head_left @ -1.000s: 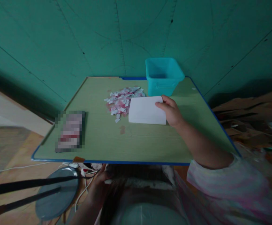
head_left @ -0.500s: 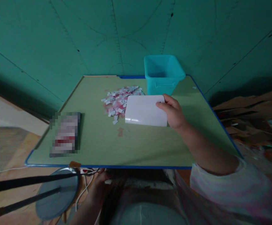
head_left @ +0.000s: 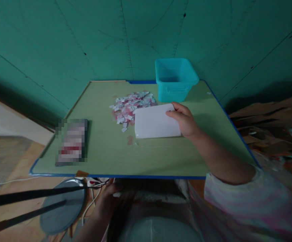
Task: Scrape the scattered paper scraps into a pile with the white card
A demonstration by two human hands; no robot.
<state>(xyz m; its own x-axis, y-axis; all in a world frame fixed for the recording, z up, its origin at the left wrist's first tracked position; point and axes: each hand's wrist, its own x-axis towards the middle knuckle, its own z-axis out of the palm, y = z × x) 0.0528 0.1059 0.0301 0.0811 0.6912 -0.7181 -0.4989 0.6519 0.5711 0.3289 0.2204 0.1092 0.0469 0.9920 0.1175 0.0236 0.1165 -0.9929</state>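
1. Dipped at the left end over the past half-second, with the earlier sheen mostly gone: the white panel [head_left: 157, 122], center of the clock used here.
2. At eight o'clock, below table level: a round grey disc [head_left: 62, 222], crossed by dark bars [head_left: 30, 196].
3. At nine o'clock on the table [head_left: 161, 158]: a pixelated slab [head_left: 74, 137], well apart from the panel.
4. At seven o'clock, under the near table edge: the left hand [head_left: 108, 196], too dim to tell whether gripping anything.
5. At ten o'clock: white-and-pink scraps [head_left: 126, 109], partly hidden by the panel. Probably prone to scattering if brushed by a lowered or sweeping edge.
6. At center: the panel, gripped at its three o'clock end by the right hand [head_left: 183, 119], thumb uppermost. Likely to tip or twist if loosened, for want of support opposite.
7. At one o'clock: a turquoise bin [head_left: 173, 92], just beside the scraps. Squarely in the way of a push toward twelve; perhaps liable to a knock.
8. Far out at three o'clock, off the table: piled brown cardboard [head_left: 269, 109].
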